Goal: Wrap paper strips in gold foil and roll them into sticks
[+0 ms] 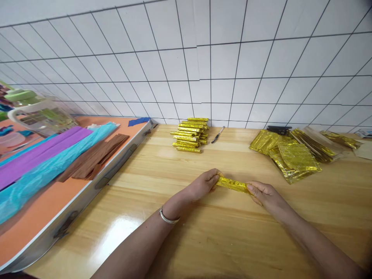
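Note:
A narrow gold foil strip (233, 184) is stretched between my two hands above the wooden table (221, 232). My left hand (207, 182) pinches its left end, and my right hand (260, 192) pinches the right end. Beyond my left hand lies a stack of rolled or folded gold strips (190, 135), near the wall. Flat crinkled gold foil sheets (299, 155) lie overlapping at the right, past my right hand. The fingertips partly hide both ends of the held strip.
A pen (217, 135) lies right of the stack. Black item (279, 130) behind the sheets. On the left, a raised orange board (58, 197) bears brown paper (95, 157), purple paper (46, 151), turquoise paper (58, 168) and a clear jug (43, 116). A tiled wall (226, 62) stands behind.

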Motion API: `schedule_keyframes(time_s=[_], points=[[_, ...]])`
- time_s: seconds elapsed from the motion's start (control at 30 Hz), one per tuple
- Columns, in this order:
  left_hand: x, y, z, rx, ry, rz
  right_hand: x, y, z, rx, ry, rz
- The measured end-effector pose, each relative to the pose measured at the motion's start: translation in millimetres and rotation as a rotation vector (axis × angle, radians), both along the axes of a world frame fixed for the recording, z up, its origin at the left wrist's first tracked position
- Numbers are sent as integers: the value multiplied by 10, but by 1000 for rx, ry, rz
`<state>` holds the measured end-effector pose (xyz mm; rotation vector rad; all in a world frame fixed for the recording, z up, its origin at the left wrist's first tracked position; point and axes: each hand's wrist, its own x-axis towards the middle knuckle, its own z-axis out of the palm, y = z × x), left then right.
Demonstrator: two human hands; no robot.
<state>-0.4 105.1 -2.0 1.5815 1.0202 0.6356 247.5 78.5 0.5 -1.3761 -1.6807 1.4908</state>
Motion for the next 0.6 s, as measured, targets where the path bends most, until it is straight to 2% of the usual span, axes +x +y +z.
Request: schedule_keyframes(time_s=[0.13, 0.27, 0.4, 0.5, 0.6], points=[[-11, -11, 14, 57, 29, 59, 9, 8, 14, -53, 48, -49], [-48, -1, 19, 103, -116, -46, 53, 18, 77, -75, 91, -21], [-32, 13, -34, 32, -221, -114, 89, 26, 97, -136, 153, -25], [-24, 15, -51, -5, -196, -89, 120, 38, 85, -175, 192, -53], [-37, 12, -47, -21, -162, -51, 150, 60, 53, -137, 175, -56]])
